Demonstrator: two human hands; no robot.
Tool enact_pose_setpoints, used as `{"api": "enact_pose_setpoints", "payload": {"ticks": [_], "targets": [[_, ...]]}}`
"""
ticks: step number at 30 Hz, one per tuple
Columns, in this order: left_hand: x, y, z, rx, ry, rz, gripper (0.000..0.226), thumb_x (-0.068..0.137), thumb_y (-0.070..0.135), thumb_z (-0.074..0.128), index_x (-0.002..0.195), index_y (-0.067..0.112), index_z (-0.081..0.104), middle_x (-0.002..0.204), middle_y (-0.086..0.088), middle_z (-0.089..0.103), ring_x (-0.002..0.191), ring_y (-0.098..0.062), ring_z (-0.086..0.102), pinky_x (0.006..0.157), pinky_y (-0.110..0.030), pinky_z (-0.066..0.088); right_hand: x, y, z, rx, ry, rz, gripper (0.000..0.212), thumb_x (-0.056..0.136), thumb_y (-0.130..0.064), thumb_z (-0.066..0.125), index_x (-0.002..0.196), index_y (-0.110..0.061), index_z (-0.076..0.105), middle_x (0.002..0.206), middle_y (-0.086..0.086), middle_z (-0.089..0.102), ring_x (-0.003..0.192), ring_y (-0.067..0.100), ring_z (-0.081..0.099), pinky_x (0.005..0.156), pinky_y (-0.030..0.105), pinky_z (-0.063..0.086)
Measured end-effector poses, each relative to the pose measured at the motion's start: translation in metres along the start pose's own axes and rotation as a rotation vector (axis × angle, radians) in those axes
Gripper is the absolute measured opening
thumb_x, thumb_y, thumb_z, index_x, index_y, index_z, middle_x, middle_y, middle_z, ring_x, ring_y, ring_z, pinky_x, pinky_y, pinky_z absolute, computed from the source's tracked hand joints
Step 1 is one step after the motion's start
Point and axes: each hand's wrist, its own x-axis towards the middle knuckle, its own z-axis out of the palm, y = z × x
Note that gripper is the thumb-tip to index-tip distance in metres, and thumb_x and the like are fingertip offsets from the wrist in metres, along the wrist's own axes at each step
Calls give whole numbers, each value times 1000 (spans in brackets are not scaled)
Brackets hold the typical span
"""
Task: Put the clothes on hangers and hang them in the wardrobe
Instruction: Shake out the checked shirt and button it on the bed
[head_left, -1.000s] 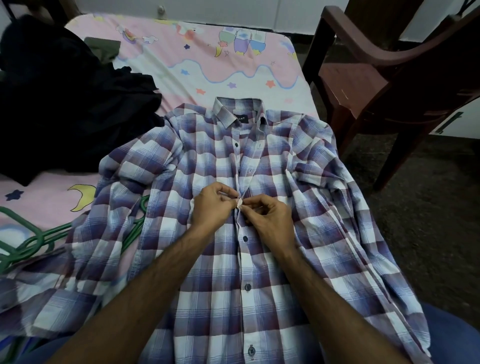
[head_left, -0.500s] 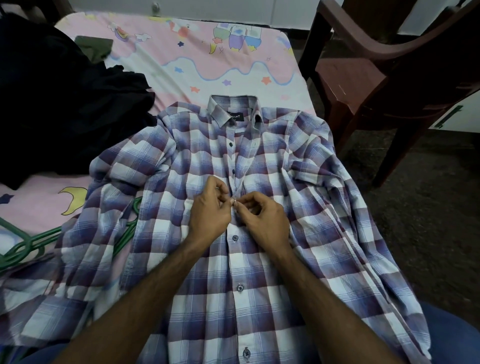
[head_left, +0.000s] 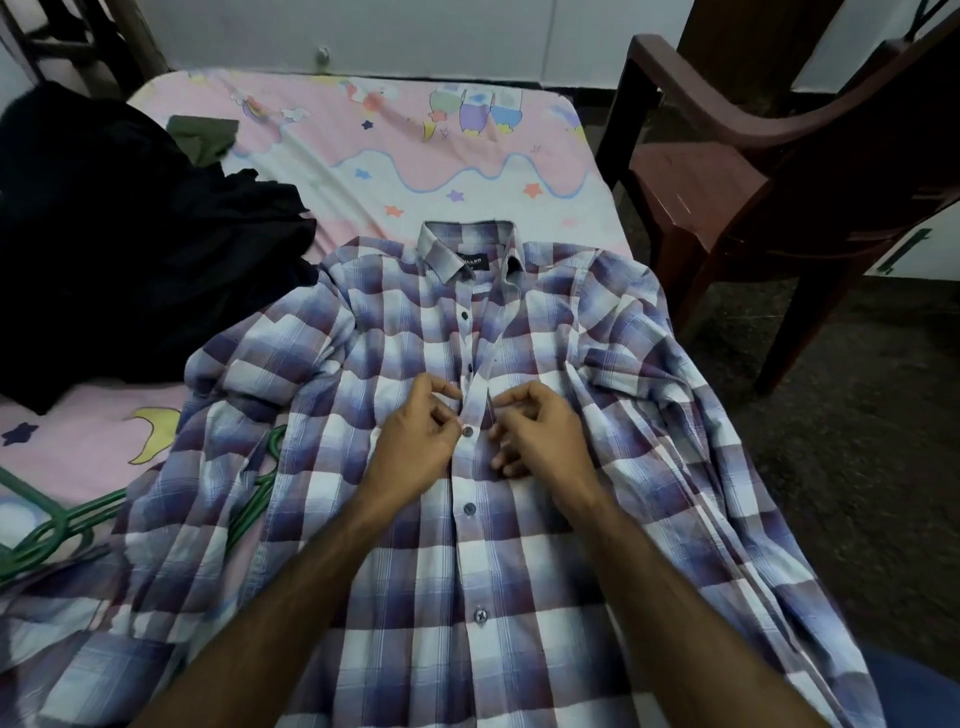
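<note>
The checked shirt (head_left: 519, 545) lies flat on its back on the bed (head_left: 467, 171), collar at the far end and hem near me, its sleeves spread out to the left and right. My two hands meet over the button strip at about chest height of the shirt.

My left hand (head_left: 415, 447) is curled, thumb and forefinger pinching the left edge of the strip just beside a dark button (head_left: 468, 431); the other fingers are folded into the palm. My right hand (head_left: 540, 441) is curled too, its forefinger and thumb pinching the right edge of the strip just above that button, with the lower fingers bent and their tips resting on the cloth. The two hands are close but not touching each other. Near of the button the front is closed, with two more buttons showing down the strip; far of my fingers the front lies a little open up to the collar.

A green hanger (head_left: 57, 525) lies on the bed at the left, partly under the shirt's left sleeve. A pile of dark clothes (head_left: 130, 249) sits on the far left of the bed, touching the shirt's shoulder. A brown plastic chair (head_left: 753, 171) stands on the floor to the far right, beside the bed.
</note>
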Motion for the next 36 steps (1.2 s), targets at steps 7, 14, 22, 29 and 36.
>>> {"api": "enact_pose_setpoints", "payload": {"ticks": [7,14,22,29,36], "targets": [[39,13,-7,114,33,-10,25,99,36,58,120,24,51,104,9,66,88,-6,63,78,-34,53,49,-33,9,-296,110,-86,33,83,-51,70,75,-20,58,74,3,71,69,22,71,68,43,61],[76,22,4,304,30,-226,19,85,44,73,85,28,63,87,10,69,88,-15,66,80,-36,55,60,0,-8,110,44,-1,21,88,-15,75,75,-11,59,76,14,69,78,32,75,73,47,64],[69,16,-4,-345,22,-414,19,87,22,77,98,7,73,82,-2,65,62,-9,51,47,-22,36,61,-5,-7,295,27,59,15,89,-14,75,80,-6,68,86,19,76,81,29,76,74,40,64],[68,10,-5,-427,20,-442,11,88,19,75,93,8,75,62,11,66,61,-8,53,51,-22,36,69,-17,18,86,55,-28,11,83,-17,73,75,-12,69,68,-2,69,65,13,66,66,36,61],[66,9,3,-410,54,-457,13,91,18,71,93,6,72,50,14,61,56,-4,50,56,-23,36,70,-4,27,21,67,-105,22,81,-26,78,72,-12,63,64,-4,63,62,9,58,65,34,52]]}}
